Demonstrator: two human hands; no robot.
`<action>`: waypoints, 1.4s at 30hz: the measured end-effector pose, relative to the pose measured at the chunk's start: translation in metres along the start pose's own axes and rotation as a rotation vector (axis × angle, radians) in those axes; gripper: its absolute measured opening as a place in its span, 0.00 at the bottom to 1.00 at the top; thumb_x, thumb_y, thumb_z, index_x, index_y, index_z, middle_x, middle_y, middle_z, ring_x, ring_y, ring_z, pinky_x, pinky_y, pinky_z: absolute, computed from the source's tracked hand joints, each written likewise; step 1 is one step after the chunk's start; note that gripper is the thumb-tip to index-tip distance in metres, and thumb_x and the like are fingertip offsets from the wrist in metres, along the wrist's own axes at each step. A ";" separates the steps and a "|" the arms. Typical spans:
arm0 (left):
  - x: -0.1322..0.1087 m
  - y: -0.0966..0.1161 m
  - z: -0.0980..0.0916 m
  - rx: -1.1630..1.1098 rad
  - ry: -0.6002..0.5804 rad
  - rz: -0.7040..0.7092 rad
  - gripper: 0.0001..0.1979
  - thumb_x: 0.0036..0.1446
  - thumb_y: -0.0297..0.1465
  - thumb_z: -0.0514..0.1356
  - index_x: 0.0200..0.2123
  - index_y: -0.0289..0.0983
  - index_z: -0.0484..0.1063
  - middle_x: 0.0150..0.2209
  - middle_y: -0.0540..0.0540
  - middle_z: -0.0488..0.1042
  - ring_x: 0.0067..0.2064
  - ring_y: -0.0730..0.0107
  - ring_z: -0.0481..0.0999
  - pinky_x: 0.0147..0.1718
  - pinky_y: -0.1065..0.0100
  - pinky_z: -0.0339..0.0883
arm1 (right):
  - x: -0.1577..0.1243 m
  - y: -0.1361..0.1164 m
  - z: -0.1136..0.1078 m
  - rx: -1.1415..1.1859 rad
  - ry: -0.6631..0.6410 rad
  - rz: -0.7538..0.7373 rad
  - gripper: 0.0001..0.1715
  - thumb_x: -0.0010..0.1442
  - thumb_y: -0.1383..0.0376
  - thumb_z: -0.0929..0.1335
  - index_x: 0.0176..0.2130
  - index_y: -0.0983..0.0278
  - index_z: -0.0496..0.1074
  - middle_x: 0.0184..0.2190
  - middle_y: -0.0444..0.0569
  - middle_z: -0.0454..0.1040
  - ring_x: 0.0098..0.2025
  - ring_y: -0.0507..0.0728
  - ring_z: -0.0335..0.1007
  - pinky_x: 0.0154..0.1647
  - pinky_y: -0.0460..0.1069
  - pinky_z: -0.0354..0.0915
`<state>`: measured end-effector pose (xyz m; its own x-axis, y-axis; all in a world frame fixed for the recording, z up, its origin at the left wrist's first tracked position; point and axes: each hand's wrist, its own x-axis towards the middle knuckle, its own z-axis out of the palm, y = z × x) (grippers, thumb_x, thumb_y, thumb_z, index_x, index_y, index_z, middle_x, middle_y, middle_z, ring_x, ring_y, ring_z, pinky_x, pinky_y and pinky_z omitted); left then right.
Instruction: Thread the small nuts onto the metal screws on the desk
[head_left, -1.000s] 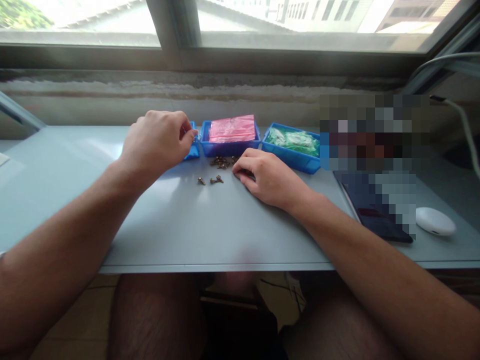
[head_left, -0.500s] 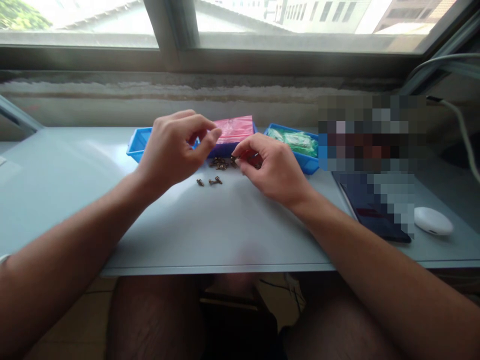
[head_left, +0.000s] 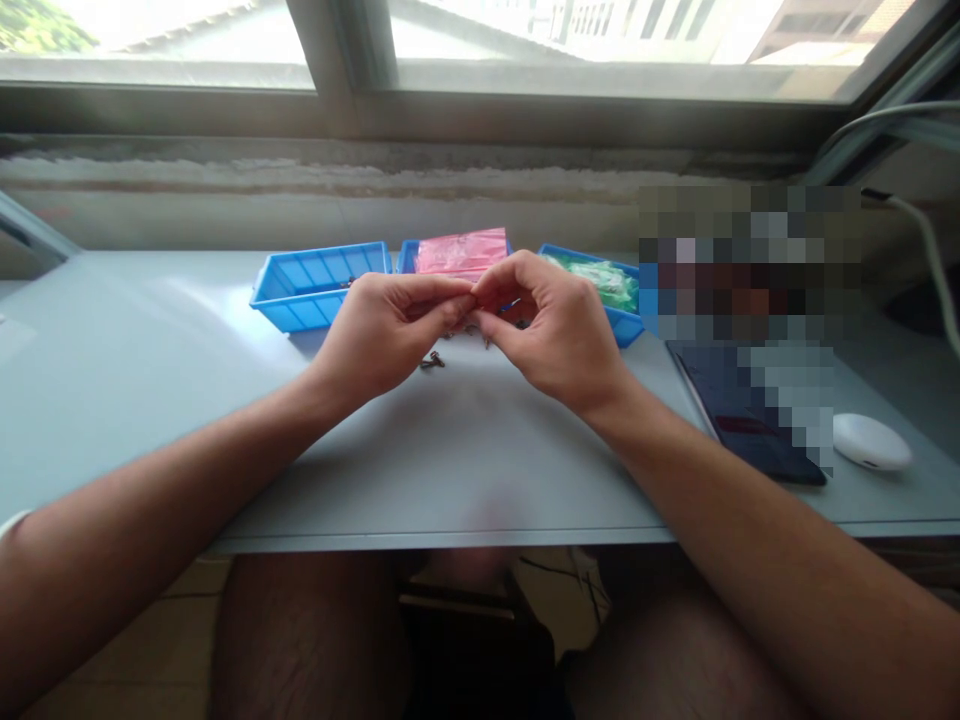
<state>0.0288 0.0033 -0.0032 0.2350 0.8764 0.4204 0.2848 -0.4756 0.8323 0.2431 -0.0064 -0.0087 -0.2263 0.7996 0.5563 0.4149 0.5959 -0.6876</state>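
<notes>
My left hand [head_left: 390, 325] and my right hand [head_left: 551, 325] meet fingertip to fingertip above the table, in front of the middle bin. Both are closed in a pinch. Whatever lies between the fingertips is hidden. Below the left fingers lie a few small brass-coloured screws [head_left: 433, 361]. More small metal pieces [head_left: 471, 330] show partly beneath and behind the fingers. A pink plastic packet [head_left: 461, 252] rests in the middle blue bin [head_left: 409, 254], which the hands partly cover.
At the left stands a blue bin [head_left: 300, 314] with small dark pieces inside. The right blue bin [head_left: 626, 328] holds green plastic packets [head_left: 596, 280]. Further right are a dark flat tablet-like object [head_left: 750, 430] and a white rounded object [head_left: 871, 442]. Part of the right side is pixelated.
My left hand has moved right and down to meet the right fingertips, closing into a pinch and uncovering the left bin. The right hand stays nearly in place, slightly raised.
</notes>
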 end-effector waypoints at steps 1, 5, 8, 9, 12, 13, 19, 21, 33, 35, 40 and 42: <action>0.001 -0.001 -0.001 0.006 0.011 0.006 0.10 0.65 0.35 0.76 0.48 0.42 0.95 0.46 0.44 0.93 0.49 0.49 0.92 0.53 0.54 0.90 | 0.000 0.000 0.000 0.010 0.002 0.005 0.05 0.69 0.69 0.73 0.44 0.58 0.78 0.45 0.48 0.85 0.47 0.59 0.83 0.53 0.57 0.82; 0.005 -0.003 -0.003 0.067 0.044 0.082 0.05 0.62 0.33 0.77 0.41 0.44 0.95 0.47 0.43 0.92 0.49 0.51 0.91 0.52 0.56 0.89 | 0.001 0.002 0.000 0.023 0.016 0.023 0.01 0.71 0.65 0.74 0.44 0.59 0.78 0.44 0.49 0.85 0.45 0.59 0.82 0.50 0.57 0.82; 0.004 -0.002 -0.003 0.040 0.036 0.095 0.05 0.61 0.32 0.78 0.41 0.45 0.94 0.47 0.45 0.92 0.50 0.51 0.91 0.56 0.54 0.89 | 0.002 0.005 0.000 0.018 0.003 0.019 0.04 0.68 0.68 0.74 0.42 0.59 0.77 0.42 0.48 0.85 0.44 0.59 0.82 0.50 0.56 0.81; 0.004 -0.002 -0.002 0.018 0.030 0.090 0.06 0.61 0.31 0.78 0.42 0.45 0.94 0.47 0.45 0.92 0.50 0.50 0.92 0.57 0.53 0.89 | 0.003 0.005 0.000 0.016 0.001 0.015 0.05 0.66 0.70 0.74 0.42 0.59 0.77 0.42 0.47 0.84 0.44 0.59 0.81 0.49 0.56 0.80; 0.001 -0.001 0.001 -0.054 0.013 0.078 0.08 0.62 0.30 0.77 0.44 0.42 0.94 0.47 0.45 0.93 0.51 0.50 0.93 0.59 0.52 0.89 | 0.004 0.006 0.000 -0.002 0.004 0.018 0.08 0.64 0.72 0.73 0.41 0.60 0.76 0.41 0.47 0.84 0.42 0.58 0.81 0.48 0.56 0.79; 0.001 -0.002 0.002 -0.076 0.005 0.070 0.09 0.62 0.29 0.77 0.46 0.41 0.94 0.48 0.44 0.93 0.52 0.49 0.93 0.60 0.51 0.89 | 0.004 0.005 -0.001 -0.013 0.006 0.030 0.09 0.63 0.72 0.73 0.42 0.60 0.76 0.40 0.47 0.84 0.41 0.58 0.81 0.47 0.56 0.78; 0.003 -0.006 0.002 -0.102 -0.016 0.018 0.15 0.65 0.36 0.77 0.53 0.41 0.91 0.54 0.41 0.92 0.54 0.49 0.93 0.58 0.52 0.89 | 0.002 0.002 -0.002 -0.100 0.017 0.021 0.15 0.67 0.72 0.71 0.51 0.60 0.83 0.42 0.48 0.84 0.42 0.59 0.81 0.47 0.57 0.78; 0.005 -0.006 0.000 -0.029 -0.001 0.030 0.11 0.67 0.38 0.76 0.49 0.41 0.91 0.49 0.42 0.92 0.49 0.52 0.92 0.51 0.56 0.88 | 0.001 0.001 -0.002 -0.093 0.023 0.004 0.12 0.68 0.71 0.72 0.47 0.60 0.84 0.43 0.50 0.86 0.43 0.60 0.81 0.47 0.57 0.78; 0.003 -0.007 0.001 0.007 -0.100 0.033 0.10 0.67 0.35 0.75 0.48 0.44 0.96 0.50 0.46 0.93 0.52 0.50 0.93 0.55 0.57 0.87 | 0.003 0.005 -0.003 -0.098 -0.033 -0.061 0.11 0.63 0.75 0.73 0.41 0.60 0.82 0.42 0.47 0.87 0.43 0.59 0.81 0.49 0.56 0.77; 0.003 -0.012 0.001 0.019 -0.072 0.013 0.11 0.66 0.35 0.75 0.49 0.45 0.96 0.48 0.46 0.94 0.48 0.51 0.93 0.52 0.56 0.89 | 0.003 0.004 -0.003 -0.103 -0.032 -0.038 0.09 0.65 0.74 0.73 0.41 0.60 0.81 0.41 0.48 0.87 0.43 0.60 0.82 0.49 0.56 0.77; 0.004 -0.018 -0.001 0.052 -0.042 -0.018 0.12 0.63 0.33 0.76 0.49 0.45 0.96 0.45 0.47 0.94 0.43 0.50 0.93 0.43 0.57 0.90 | 0.003 0.002 -0.003 -0.096 -0.003 0.019 0.05 0.66 0.70 0.74 0.40 0.59 0.80 0.40 0.48 0.87 0.42 0.61 0.82 0.48 0.57 0.77; 0.004 -0.018 0.000 0.071 -0.051 0.010 0.12 0.63 0.32 0.75 0.49 0.46 0.96 0.46 0.47 0.94 0.47 0.49 0.94 0.49 0.56 0.90 | 0.004 0.003 -0.003 -0.092 -0.018 0.014 0.07 0.64 0.72 0.73 0.39 0.59 0.80 0.39 0.47 0.87 0.42 0.61 0.82 0.48 0.57 0.77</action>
<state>0.0242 0.0151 -0.0165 0.2845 0.8674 0.4084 0.3471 -0.4903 0.7995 0.2457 -0.0019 -0.0071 -0.2358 0.8094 0.5378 0.4971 0.5760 -0.6489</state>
